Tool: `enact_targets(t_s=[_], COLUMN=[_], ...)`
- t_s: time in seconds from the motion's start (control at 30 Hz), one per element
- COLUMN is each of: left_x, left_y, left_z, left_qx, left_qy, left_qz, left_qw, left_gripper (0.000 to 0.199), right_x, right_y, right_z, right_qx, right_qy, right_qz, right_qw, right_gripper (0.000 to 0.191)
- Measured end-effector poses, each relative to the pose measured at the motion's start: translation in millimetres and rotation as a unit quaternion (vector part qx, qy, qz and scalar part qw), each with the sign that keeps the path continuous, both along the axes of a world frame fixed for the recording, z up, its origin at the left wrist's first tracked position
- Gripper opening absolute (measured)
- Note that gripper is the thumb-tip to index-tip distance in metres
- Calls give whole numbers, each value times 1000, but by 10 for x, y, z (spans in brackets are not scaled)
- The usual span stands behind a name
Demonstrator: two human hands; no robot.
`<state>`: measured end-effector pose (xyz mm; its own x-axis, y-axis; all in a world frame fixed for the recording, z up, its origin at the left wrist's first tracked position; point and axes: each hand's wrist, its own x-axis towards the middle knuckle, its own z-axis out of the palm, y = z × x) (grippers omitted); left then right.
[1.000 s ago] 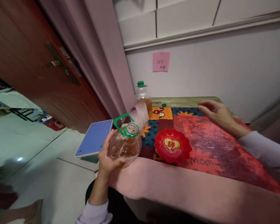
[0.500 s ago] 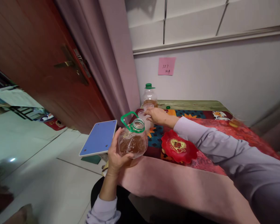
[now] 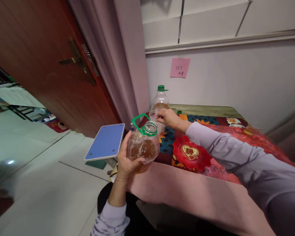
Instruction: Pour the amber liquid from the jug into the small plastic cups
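Note:
My left hand (image 3: 127,159) is wrapped round a clear plastic bottle (image 3: 144,149) with brown liquid in it. Its mouth is uncapped, and a green carry handle sticks up at the neck. Behind it, my right hand (image 3: 170,118) pinches the rim of a clear plastic cup (image 3: 153,117), one of several standing close together; the bottle partly hides them. At the back stands a second bottle (image 3: 161,98) of brown liquid, its green cap on. A red scalloped plate (image 3: 191,153) with a gold heart lies below my right forearm.
A green bottle cap (image 3: 179,112) lies toward the table's back. A glass (image 3: 253,129) with yellowish contents stands at the right. Left of the table is a blue board (image 3: 105,141). A pink note (image 3: 180,68) is stuck on the wall, and a brown door (image 3: 51,59) stands at the left.
The whole view has shifted slightly, so things appear a little further right. The cup at my right fingers has tilted and moved away from the others. My left hand keeps hold of the bottle.

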<state>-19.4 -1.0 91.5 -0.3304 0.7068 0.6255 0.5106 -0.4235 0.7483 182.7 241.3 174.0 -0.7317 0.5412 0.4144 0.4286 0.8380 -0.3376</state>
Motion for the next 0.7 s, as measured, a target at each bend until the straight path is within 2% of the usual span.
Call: enact_targets(t_s=[0.1,0.17,0.23,0.3,0.37,0.5,0.6,0.7], left_x=[2,-1,-7,-14,-20,-12,11,40], left_y=[-5,-5,3,19,39,70,84,104], left_z=[14,16,8,-5,-14,5,40,60], left_qx=[2,1,2,8,13,3,-5,-8], left_qy=[11,18,21,25,26,36,46,55], left_qz=[-1,0,3,5,2,-5,2,-2], left_qw=[1000,1000,1000,1000,1000,999,999,998], left_gripper=[131,129,128,128,128,129,128,128], right_x=[58,197,443,777,1144,1744,1962,2012], right_y=[-20,-68,-153,-277,-429,-719,-838,-873], right_z=[110,229,320,305,134,-543,-999,-1231], right_qx=[7,16,35,53,46,-45,-86,-84], right_qy=[46,70,93,95,62,-5,-25,-39], right_qz=[-12,-35,-63,-86,-103,-158,-190,-194], right_qw=[999,997,993,990,992,986,978,977], right_gripper=[10,9,10,13,14,13,15,18])
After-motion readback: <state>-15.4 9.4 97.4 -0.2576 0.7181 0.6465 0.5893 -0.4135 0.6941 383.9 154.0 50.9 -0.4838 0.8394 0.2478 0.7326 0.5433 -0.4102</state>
